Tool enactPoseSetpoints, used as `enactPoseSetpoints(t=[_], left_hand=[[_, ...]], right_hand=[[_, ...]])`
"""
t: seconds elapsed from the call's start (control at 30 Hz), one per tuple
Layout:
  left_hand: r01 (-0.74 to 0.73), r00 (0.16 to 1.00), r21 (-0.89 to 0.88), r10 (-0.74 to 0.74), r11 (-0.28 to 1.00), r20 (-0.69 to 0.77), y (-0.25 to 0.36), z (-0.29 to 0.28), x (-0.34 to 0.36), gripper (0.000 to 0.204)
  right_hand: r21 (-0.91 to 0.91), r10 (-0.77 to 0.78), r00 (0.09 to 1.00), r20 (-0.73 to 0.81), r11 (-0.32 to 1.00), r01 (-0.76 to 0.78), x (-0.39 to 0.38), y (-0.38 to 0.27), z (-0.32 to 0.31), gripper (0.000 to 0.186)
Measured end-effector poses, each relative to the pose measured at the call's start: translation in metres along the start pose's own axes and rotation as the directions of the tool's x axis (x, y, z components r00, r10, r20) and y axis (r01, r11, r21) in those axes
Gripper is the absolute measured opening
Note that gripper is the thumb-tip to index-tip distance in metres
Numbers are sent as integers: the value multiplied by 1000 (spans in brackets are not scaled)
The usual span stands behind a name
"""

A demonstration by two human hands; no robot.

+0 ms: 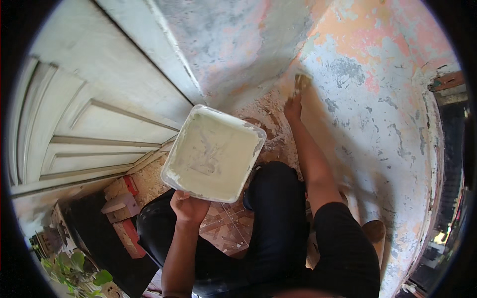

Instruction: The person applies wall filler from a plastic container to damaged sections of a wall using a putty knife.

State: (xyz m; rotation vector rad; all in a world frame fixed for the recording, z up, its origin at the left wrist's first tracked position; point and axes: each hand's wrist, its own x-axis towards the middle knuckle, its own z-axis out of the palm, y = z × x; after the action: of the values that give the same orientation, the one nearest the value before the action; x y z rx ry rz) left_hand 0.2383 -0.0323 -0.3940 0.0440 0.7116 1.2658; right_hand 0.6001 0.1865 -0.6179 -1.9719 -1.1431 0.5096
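Note:
My left hand (190, 207) grips the near edge of a square, pale plastic tub (171, 179), its thumb near the rim. Cream-coloured paste coats the tub's inside, with darker smears in the middle. Stretched out ahead, my right hand (293, 107) is closed around a small putty knife (301, 83), whose wide end is at the wall (343, 114) close to the corner. The tool's outline is slightly blurred. Grey-white patches and peeling pink and orange paint mark the wall.
A panelled white door (99, 119) stands on the left. Tiled floor (223, 223) with crumbs shows between my legs. At lower left are a pinkish block (120, 207), a black panel (94, 243) and a green plant (74, 270). An opening with a ragged edge (435, 149) lies right.

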Motion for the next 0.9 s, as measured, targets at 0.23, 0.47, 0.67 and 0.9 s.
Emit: enactPoseSetpoints(t=[0.23,0.47,0.67,0.9], left_hand=[[-45,991,-38,50,998,124,9,2,-12,80],[-129,974,51,117,990,193,25,-10,-38,81],[-143,976,9,139,990,169,36,12,-78,79],[-36,988,-3,36,999,150,70,0,-53,77]], right_hand=[[-37,-26,1000,-12,999,25,-88,17,-68,47],[382,-79,993,-92,918,108,-56,-86,-121,23],[334,-56,982,-182,935,116,54,-139,-87,24],[18,-47,967,-249,998,53,49,-65,-25,26]])
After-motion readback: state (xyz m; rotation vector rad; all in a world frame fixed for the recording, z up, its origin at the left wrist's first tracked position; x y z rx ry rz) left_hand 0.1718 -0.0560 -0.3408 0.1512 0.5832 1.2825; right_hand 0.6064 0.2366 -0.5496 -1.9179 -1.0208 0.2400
